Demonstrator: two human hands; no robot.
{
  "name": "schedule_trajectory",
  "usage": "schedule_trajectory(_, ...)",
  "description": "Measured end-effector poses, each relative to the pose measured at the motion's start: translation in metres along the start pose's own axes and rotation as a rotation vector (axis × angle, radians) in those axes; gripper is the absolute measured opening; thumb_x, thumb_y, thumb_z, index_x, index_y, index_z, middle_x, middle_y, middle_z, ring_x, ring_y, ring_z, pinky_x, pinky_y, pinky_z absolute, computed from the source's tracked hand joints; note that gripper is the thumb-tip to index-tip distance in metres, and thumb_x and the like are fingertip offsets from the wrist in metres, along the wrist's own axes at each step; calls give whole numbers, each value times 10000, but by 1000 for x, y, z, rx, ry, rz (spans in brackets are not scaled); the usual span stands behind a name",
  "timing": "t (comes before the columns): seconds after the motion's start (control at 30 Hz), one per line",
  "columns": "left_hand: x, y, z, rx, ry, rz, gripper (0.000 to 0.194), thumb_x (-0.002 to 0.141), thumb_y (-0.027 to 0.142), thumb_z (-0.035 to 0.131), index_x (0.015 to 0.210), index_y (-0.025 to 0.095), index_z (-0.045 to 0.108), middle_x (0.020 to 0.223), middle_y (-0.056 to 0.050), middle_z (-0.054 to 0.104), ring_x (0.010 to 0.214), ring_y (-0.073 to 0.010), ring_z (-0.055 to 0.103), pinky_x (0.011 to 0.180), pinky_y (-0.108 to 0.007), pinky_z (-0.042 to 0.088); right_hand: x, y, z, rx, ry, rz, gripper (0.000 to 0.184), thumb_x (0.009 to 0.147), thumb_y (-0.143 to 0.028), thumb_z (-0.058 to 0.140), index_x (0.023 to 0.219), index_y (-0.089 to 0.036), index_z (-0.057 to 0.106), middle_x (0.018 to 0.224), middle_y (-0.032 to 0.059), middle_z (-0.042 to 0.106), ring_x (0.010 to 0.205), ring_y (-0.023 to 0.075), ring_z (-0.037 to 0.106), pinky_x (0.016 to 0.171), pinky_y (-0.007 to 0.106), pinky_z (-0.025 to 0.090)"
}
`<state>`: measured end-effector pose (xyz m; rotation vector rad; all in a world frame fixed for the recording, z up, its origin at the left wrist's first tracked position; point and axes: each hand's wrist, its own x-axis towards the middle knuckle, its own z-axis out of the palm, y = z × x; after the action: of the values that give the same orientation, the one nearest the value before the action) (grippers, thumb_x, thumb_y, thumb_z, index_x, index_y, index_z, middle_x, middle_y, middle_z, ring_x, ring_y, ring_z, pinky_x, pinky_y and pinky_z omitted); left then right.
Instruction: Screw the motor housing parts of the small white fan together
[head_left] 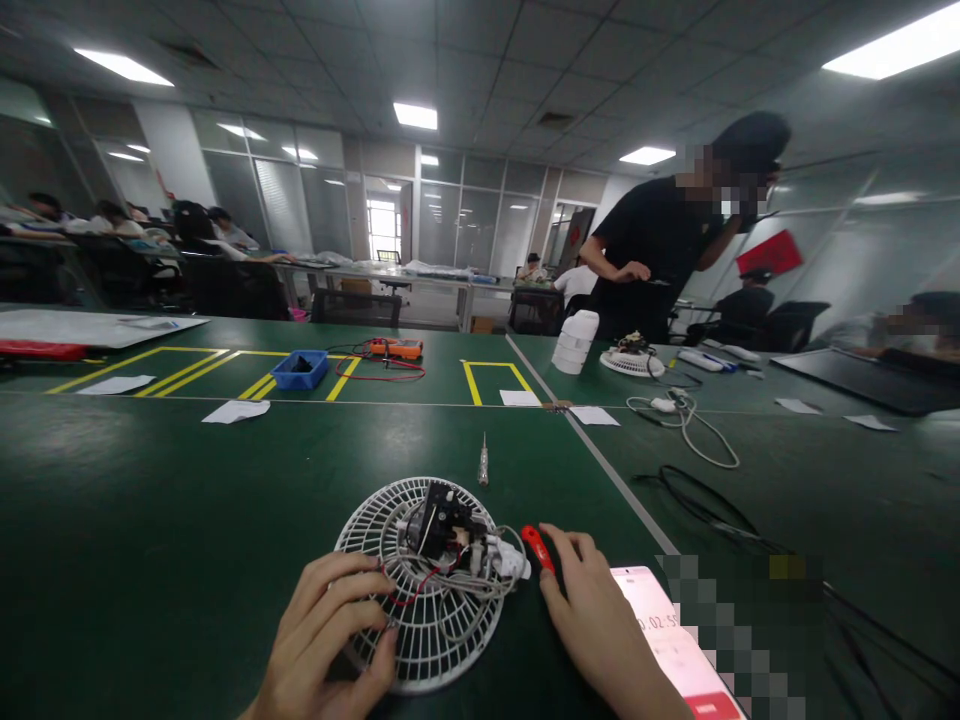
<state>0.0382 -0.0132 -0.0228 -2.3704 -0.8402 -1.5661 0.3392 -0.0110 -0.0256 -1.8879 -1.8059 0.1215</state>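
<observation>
A round white fan grille (420, 655) lies on the green table, with a black motor assembly (442, 520), thin red wires and a bundled grey cord with a white plug (508, 560) on top. My left hand (330, 630) is over the grille's left side, thumb and forefinger nearly together at its slats; anything small between them I cannot make out. At the grille's right, my right hand (581, 600) has thumb and forefinger around a red-handled tool (534, 545), its far part hidden by the hand. A clear-handled screwdriver (484, 465) lies beyond the grille.
Beside my right forearm lies a lit phone (660, 630). Farther off are a blue bin (300, 372), an orange multimeter (397, 348), a white bottle-like container (576, 342), another grille (631, 362) and loose cables (697, 430). A person in black (660, 240) stands across the table.
</observation>
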Motion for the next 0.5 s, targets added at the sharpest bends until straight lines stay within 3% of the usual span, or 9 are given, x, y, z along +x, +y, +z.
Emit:
schedule_trajectory(0.17,-1,0,-1,-7,-15,-20,158,826,27,632,856,181,641,937,-58,726,1037,-207,636,910,-365,505,-4,-3,-1,52,-96,58,469,878,-344,530,1326,-236,619,969,108,725,825,316,703,703,423,516)
schedule_trajectory(0.3,2,0,-1,-25,-16,-32,163,830,17,627,852,179,632,931,-54,716,1047,-197,612,920,-357,488,2,-6,-6,191,-88,147,527,872,-414,488,1343,-205,595,775,51,674,705,293,662,647,409,477)
schedule_trajectory(0.37,3,0,0,-32,-10,-34,160,834,19,626,852,179,630,924,-51,713,1042,-193,607,919,-354,487,7,-10,-12,347,-47,251,590,843,-467,519,1359,-185,573,729,12,631,631,263,623,600,392,465)
schedule_trajectory(0.5,2,0,0,-32,-6,-43,164,832,15,638,849,177,634,931,-49,713,1047,-195,607,915,-356,487,14,-20,-28,883,33,441,746,700,-527,734,1332,-167,570,663,-59,553,597,212,577,550,342,493)
